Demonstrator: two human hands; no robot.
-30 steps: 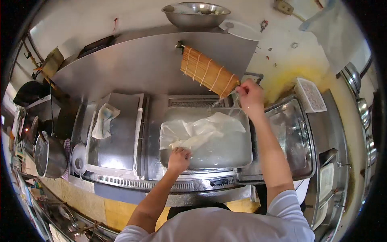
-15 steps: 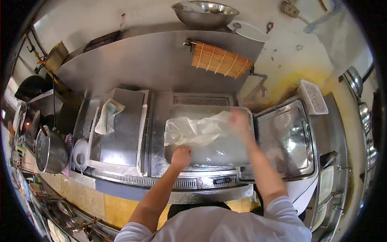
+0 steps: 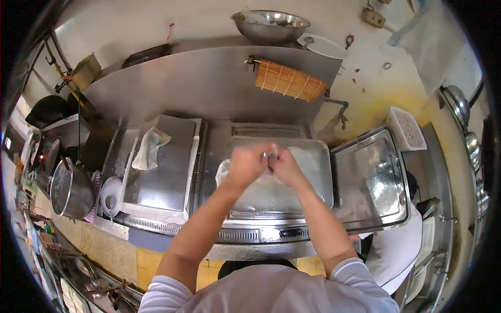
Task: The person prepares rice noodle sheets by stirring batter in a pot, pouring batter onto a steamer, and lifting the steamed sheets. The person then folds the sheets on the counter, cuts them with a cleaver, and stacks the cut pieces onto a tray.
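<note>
Close together above a shallow metal tray [image 3: 330, 180], both my hands are closed with knuckles nearly touching. My left hand [image 3: 249, 166] and my right hand [image 3: 286, 166] grip a thin, wet-looking whitish sheet [image 3: 223, 171]; a small shiny bit of it seems to show between the fists. Part of the sheet shows left of and below the hands, and a paler stretch lies to the right in the tray. My fingertips are hidden. The tray looks wet and is cloudy inside.
To the right lies a shiny metal lid or tray [image 3: 370, 182], with a person in a white sleeve [image 3: 399, 240] beside it. A folded cloth [image 3: 151, 148] lies on the metal cover at left. A pot [image 3: 73, 193], a bamboo mat [image 3: 289, 81] and a steel bowl [image 3: 271, 27] surround the counter.
My right hand has moved left and my left hand up, so both meet over the tray's middle. The sheet is bunched beneath them. A person has appeared at lower right.
</note>
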